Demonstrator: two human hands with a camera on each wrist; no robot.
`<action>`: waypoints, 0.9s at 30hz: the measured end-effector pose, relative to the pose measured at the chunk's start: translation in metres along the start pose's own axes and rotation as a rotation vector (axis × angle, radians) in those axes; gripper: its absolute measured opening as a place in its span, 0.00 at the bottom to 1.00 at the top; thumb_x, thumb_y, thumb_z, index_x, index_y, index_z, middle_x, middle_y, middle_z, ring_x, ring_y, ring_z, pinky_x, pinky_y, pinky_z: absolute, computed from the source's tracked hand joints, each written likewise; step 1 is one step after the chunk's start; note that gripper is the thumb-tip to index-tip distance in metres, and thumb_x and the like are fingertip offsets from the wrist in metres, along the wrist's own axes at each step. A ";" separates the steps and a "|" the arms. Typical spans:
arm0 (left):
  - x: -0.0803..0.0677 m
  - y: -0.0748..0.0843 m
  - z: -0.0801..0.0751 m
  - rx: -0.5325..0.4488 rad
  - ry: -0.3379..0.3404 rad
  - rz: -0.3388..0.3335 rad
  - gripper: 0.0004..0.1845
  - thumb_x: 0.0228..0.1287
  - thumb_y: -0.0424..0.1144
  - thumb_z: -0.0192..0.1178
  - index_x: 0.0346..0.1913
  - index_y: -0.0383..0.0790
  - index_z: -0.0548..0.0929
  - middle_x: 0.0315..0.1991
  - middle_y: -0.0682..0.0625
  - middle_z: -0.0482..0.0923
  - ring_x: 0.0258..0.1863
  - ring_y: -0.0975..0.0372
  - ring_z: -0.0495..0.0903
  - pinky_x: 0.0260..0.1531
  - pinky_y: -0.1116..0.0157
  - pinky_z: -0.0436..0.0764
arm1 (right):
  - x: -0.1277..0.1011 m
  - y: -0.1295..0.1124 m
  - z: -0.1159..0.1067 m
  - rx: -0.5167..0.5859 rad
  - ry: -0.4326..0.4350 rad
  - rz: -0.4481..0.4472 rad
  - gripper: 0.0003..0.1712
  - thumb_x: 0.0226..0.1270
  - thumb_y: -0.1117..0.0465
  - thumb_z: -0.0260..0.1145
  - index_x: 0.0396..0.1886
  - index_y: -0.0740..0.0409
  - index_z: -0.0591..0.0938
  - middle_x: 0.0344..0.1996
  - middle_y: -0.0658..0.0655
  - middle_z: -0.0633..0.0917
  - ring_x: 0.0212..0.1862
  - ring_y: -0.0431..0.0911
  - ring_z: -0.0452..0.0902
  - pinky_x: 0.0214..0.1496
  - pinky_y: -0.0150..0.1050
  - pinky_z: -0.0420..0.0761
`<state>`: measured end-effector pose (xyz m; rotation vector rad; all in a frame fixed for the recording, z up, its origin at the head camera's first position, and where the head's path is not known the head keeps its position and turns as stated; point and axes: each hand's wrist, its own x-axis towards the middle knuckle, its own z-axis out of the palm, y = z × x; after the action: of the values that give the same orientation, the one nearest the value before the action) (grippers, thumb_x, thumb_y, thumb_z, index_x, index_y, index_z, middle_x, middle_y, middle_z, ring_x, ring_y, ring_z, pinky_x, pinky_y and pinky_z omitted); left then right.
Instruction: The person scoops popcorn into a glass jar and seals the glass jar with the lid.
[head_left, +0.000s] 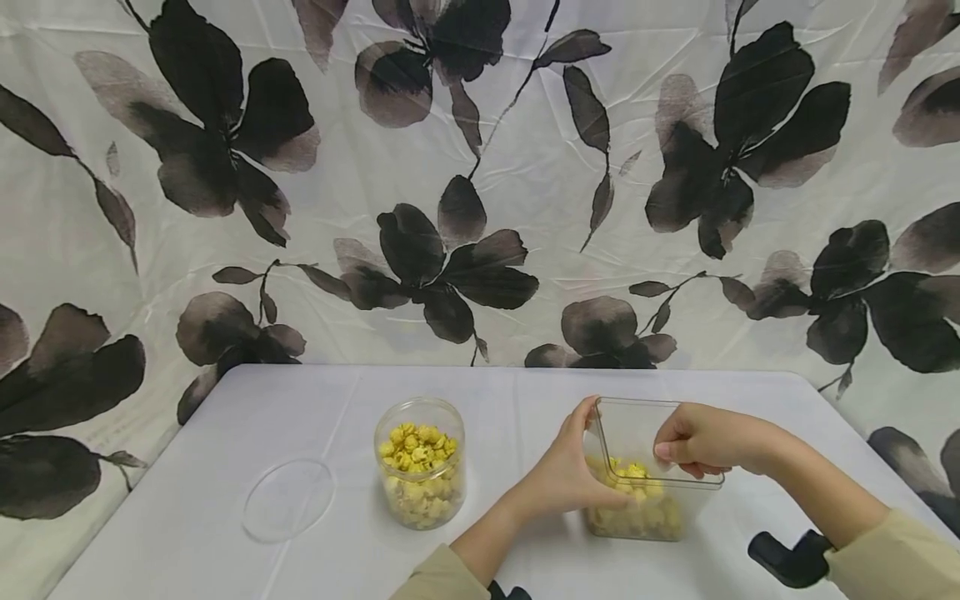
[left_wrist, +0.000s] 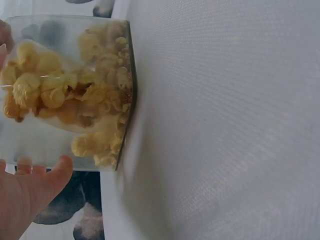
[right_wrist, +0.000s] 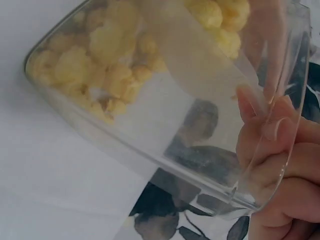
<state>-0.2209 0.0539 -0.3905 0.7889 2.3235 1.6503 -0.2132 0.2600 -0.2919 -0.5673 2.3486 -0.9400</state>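
Observation:
A clear rectangular container [head_left: 697, 504] stands on the table, its lower part holding yellow popcorn [head_left: 630, 517]. My left hand [head_left: 558, 477] grips its left side, thumb along the near wall and fingers round the far side. At the opening, my right hand [head_left: 712, 437] reaches in over the right rim with curled fingers. These fingers pinch a translucent scoop [right_wrist: 195, 65], seen through the wall in the right wrist view. Popcorn pieces [left_wrist: 55, 87] lie on the scoop in the left wrist view. The handle is mostly hidden by the fingers.
Left of the container stands a round clear jar [head_left: 420, 408] with popcorn inside. Farther left, a clear round lid [head_left: 288, 500] lies flat on the white table [head_left: 187, 517]. Floral cloth [head_left: 585, 192] hangs behind. A black wrist mount [head_left: 791, 558] shows by the right sleeve.

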 end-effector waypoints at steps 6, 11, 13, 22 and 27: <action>0.000 -0.001 0.001 -0.004 0.005 -0.011 0.63 0.34 0.42 0.78 0.72 0.55 0.46 0.63 0.54 0.56 0.62 0.65 0.58 0.60 0.61 0.64 | -0.003 0.002 -0.001 0.143 -0.003 0.014 0.18 0.71 0.67 0.51 0.23 0.76 0.75 0.10 0.49 0.68 0.10 0.34 0.54 0.14 0.26 0.55; 0.000 -0.001 0.001 -0.006 0.007 -0.014 0.63 0.34 0.43 0.78 0.72 0.55 0.46 0.63 0.55 0.56 0.62 0.64 0.59 0.60 0.60 0.63 | -0.006 0.007 -0.004 0.216 0.000 0.030 0.17 0.71 0.67 0.50 0.29 0.76 0.78 0.11 0.49 0.70 0.12 0.35 0.56 0.16 0.26 0.58; 0.000 -0.001 0.001 -0.004 0.007 -0.015 0.63 0.34 0.43 0.78 0.72 0.55 0.45 0.63 0.54 0.57 0.61 0.64 0.59 0.60 0.59 0.63 | -0.008 0.009 -0.006 0.249 0.000 0.038 0.16 0.71 0.67 0.50 0.32 0.77 0.78 0.12 0.49 0.71 0.12 0.35 0.57 0.16 0.26 0.59; 0.000 -0.001 0.001 0.001 0.007 -0.017 0.64 0.34 0.44 0.79 0.72 0.54 0.44 0.64 0.53 0.56 0.63 0.61 0.58 0.60 0.56 0.63 | -0.018 0.019 -0.016 0.350 -0.021 0.017 0.16 0.71 0.66 0.50 0.36 0.78 0.76 0.15 0.49 0.73 0.14 0.33 0.59 0.17 0.25 0.58; 0.000 0.000 0.001 0.003 0.003 -0.007 0.64 0.34 0.44 0.79 0.72 0.53 0.44 0.64 0.53 0.56 0.63 0.62 0.58 0.61 0.56 0.63 | -0.022 0.024 -0.020 0.429 -0.042 -0.006 0.16 0.72 0.66 0.49 0.34 0.76 0.77 0.14 0.47 0.72 0.13 0.33 0.56 0.15 0.28 0.50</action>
<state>-0.2209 0.0546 -0.3910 0.7787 2.3292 1.6464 -0.2128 0.2978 -0.2899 -0.4139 2.0205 -1.3693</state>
